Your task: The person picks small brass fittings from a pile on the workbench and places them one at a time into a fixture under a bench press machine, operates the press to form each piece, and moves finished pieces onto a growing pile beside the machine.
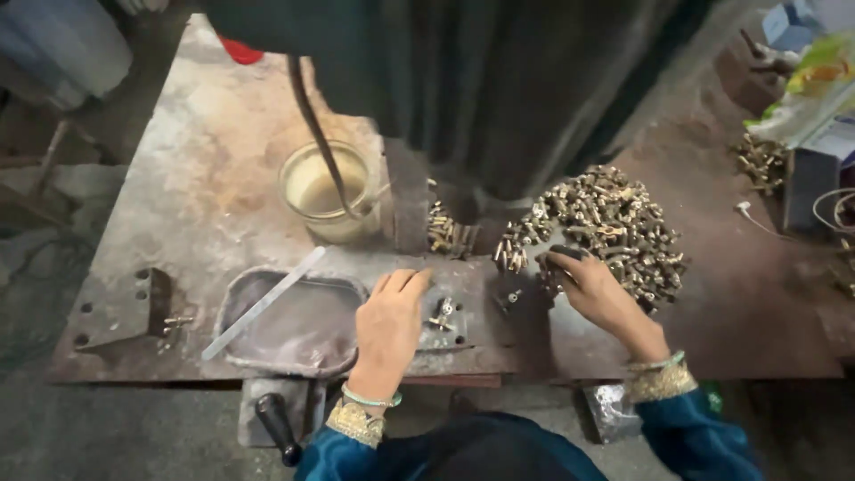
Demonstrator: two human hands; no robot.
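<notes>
Both sleeves are dark blue with gold cuffs, one bangle on each wrist, and that's what sits closest to the lens. Left hand (389, 331) lies flat and loose, fingers out, gripping nothing, on the plate beside the small jig (443, 317) near the front edge of the bench (214, 151), where one brass part looks seated. Right hand (598, 294) is pinched into the near side of the brass pile (601, 230) toward the right of the bench; whether it has actually got a piece between the fingers I can't tell, they're buried in the heap. Looks to me like the pick-the-next-blank step: one part sits in the jig, and the next move would need a single piece teased out of the tangle. Counts: one big pile (way too many to count), one smaller clump (448, 233) by the machine column, one cup (326, 191) of cloudy liquid with a hose in it, one tray (294, 322) at the front edge with one metal strip (264, 303) across it.
</notes>
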